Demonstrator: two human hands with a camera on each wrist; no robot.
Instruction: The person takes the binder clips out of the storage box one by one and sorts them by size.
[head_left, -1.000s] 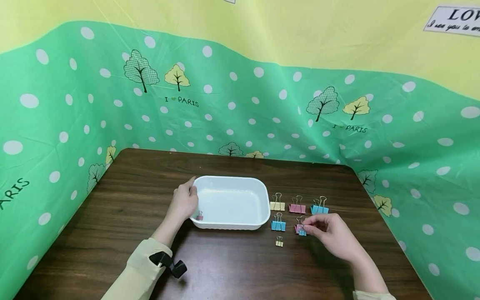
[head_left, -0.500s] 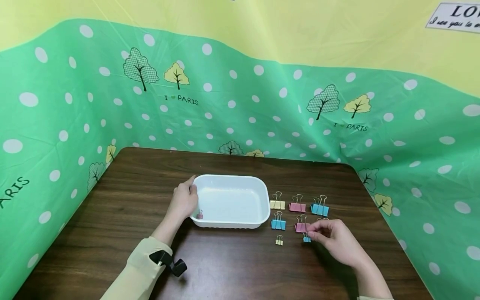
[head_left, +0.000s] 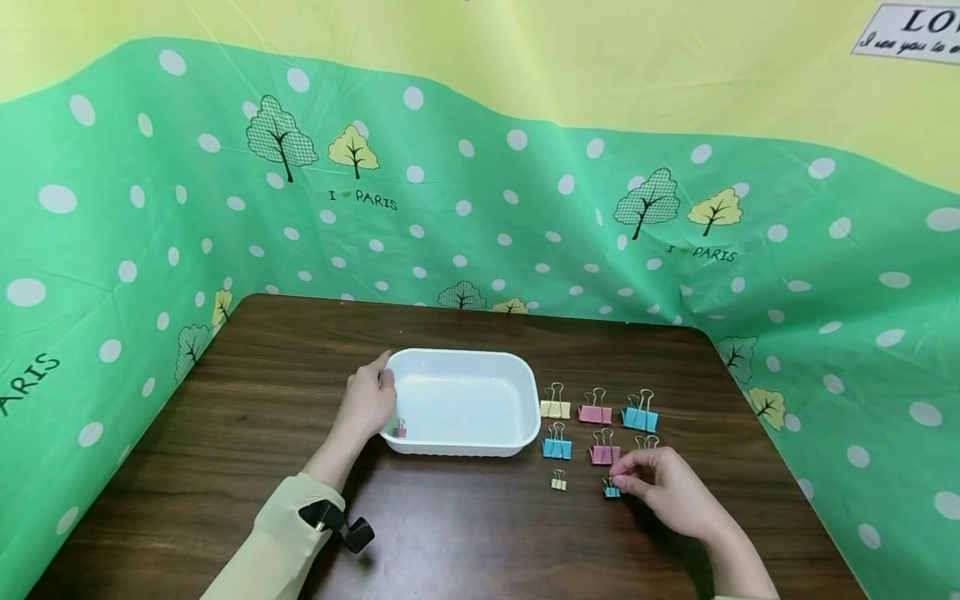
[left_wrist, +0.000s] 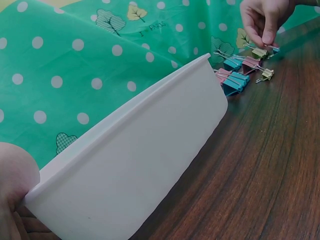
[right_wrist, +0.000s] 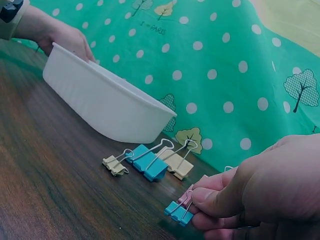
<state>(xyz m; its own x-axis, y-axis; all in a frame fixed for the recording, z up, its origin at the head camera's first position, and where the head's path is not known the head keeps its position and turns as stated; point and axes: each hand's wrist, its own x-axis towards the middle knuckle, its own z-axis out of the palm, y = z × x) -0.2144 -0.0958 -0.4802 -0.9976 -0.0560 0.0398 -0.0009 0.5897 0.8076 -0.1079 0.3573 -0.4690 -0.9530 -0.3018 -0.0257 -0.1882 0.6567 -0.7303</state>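
My left hand (head_left: 367, 402) grips the left end of a white plastic tray (head_left: 465, 450), thumb over the rim. A small pink binder clip (head_left: 401, 428) lies inside, in the near left corner. On the right, my right hand (head_left: 667, 490) pinches a small blue binder clip (head_left: 612, 492) by its wire handles between thumb and fingertips. The right wrist view has this blue clip (right_wrist: 178, 214) close over the table, its body toward the tray side. Just behind it stands a medium pink binder clip (head_left: 604, 456).
Right of the tray stand larger yellow (head_left: 555, 409), pink (head_left: 595, 415) and blue (head_left: 640, 418) binder clips. Nearer are a medium blue clip (head_left: 557, 449) and a small yellow clip (head_left: 558, 484). My right hand partly hides another clip (head_left: 647, 442). Patterned green cloth (head_left: 465, 212) hangs behind the table.
My right hand has brought the small blue clip nearer to me, from overlapping the medium pink clip to in front of it. The left hand and tray stay put.
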